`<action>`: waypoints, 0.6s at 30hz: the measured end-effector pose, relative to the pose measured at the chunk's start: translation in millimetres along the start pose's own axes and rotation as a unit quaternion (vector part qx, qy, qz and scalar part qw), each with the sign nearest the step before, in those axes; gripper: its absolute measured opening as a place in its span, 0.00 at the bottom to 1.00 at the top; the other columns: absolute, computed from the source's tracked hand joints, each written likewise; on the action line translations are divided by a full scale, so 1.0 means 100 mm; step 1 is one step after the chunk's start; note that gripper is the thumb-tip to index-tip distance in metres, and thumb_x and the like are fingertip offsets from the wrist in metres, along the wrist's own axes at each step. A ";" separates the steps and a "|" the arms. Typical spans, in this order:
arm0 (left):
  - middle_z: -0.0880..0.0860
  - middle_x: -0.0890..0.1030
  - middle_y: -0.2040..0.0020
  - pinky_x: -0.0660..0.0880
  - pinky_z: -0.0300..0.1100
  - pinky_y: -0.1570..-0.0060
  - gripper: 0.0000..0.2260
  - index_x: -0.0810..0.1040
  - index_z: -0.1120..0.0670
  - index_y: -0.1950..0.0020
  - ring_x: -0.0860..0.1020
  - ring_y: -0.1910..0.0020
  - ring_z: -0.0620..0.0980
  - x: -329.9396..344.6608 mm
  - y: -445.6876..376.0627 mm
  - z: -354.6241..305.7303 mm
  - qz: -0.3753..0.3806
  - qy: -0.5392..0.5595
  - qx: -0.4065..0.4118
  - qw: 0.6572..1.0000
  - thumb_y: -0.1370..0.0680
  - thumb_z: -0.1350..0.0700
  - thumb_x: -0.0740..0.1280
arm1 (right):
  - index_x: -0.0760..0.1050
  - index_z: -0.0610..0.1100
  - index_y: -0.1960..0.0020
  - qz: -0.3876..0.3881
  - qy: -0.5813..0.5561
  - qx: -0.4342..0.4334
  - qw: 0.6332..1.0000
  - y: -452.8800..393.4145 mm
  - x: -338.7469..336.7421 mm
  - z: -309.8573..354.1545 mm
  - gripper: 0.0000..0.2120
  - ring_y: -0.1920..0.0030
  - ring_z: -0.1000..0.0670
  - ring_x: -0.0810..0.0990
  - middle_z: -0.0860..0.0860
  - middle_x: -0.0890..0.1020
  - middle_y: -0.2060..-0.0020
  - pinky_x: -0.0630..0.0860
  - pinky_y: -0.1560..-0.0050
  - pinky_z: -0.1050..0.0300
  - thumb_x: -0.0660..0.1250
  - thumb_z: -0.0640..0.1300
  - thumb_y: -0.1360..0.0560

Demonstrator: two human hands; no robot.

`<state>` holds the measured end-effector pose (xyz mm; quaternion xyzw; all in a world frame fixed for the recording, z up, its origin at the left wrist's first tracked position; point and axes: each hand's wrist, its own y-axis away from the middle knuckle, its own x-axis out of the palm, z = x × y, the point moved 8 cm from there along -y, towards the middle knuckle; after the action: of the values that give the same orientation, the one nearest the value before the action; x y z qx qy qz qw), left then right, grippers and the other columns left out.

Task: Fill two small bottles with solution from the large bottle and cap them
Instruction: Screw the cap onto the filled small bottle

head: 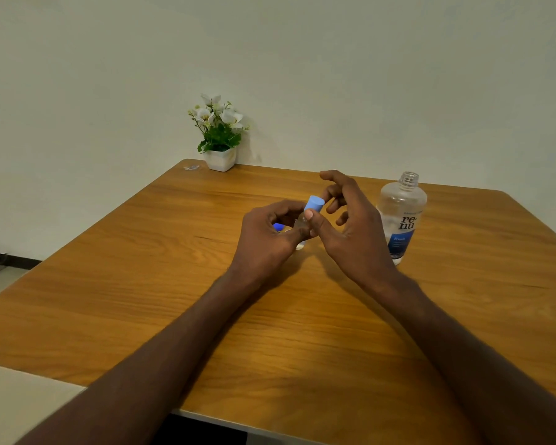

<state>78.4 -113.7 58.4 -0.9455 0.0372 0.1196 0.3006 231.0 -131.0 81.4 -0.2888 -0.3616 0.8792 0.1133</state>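
Mid-table, a small bottle is gripped by the left hand. Its blue cap is pinched by the right hand; remaining fingers spread. Bottle should be kept upright, cap turned squarely. Large bottle stands uncapped near the right edge.

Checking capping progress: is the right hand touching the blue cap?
Touching: in the head view the right hand's thumb presses against the blue cap's lower edge.

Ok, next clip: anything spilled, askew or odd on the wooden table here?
No spill shows. The large clear solution bottle stands upright but uncapped, and its cap is not in view. The left hand holds a small clear bottle tilted, light blue cap on top, the right hand's thumb against it.
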 end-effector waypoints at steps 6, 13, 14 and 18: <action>0.45 0.87 0.49 0.78 0.37 0.54 0.16 0.85 0.54 0.38 0.84 0.49 0.45 0.01 0.00 0.00 0.004 -0.004 -0.001 1.000 0.25 0.58 0.77 | 0.72 0.50 0.28 -0.007 0.000 -0.004 1.000 -0.02 -0.03 0.02 0.25 0.51 0.53 0.78 0.56 0.79 0.51 0.73 0.54 0.60 0.73 0.48 0.22; 0.44 0.87 0.49 0.77 0.34 0.54 0.13 0.85 0.54 0.38 0.84 0.49 0.43 0.00 -0.01 -0.02 0.003 -0.007 0.002 1.000 0.22 0.56 0.75 | 0.68 0.48 0.23 0.010 0.032 -0.030 0.999 0.00 0.01 0.06 0.28 0.50 0.55 0.77 0.54 0.79 0.45 0.70 0.53 0.64 0.72 0.47 0.21; 0.44 0.87 0.49 0.78 0.34 0.54 0.13 0.85 0.54 0.38 0.84 0.49 0.43 0.00 0.00 -0.02 0.005 -0.010 0.004 1.000 0.22 0.56 0.75 | 0.68 0.49 0.24 0.008 0.036 -0.025 0.999 0.01 0.01 0.06 0.28 0.51 0.56 0.76 0.55 0.78 0.46 0.69 0.53 0.65 0.72 0.48 0.21; 0.45 0.87 0.48 0.79 0.39 0.51 0.15 0.84 0.54 0.36 0.84 0.49 0.44 -0.01 -0.01 0.01 -0.001 -0.011 -0.005 1.000 0.23 0.55 0.75 | 0.65 0.49 0.21 0.025 0.047 -0.048 0.997 0.02 0.02 0.09 0.31 0.49 0.55 0.75 0.55 0.78 0.41 0.70 0.52 0.65 0.70 0.50 0.21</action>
<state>77.5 -112.3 58.6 -0.9456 0.0326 0.1296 0.2966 224.4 -136.8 84.4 -0.3441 -0.3901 0.8488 0.0948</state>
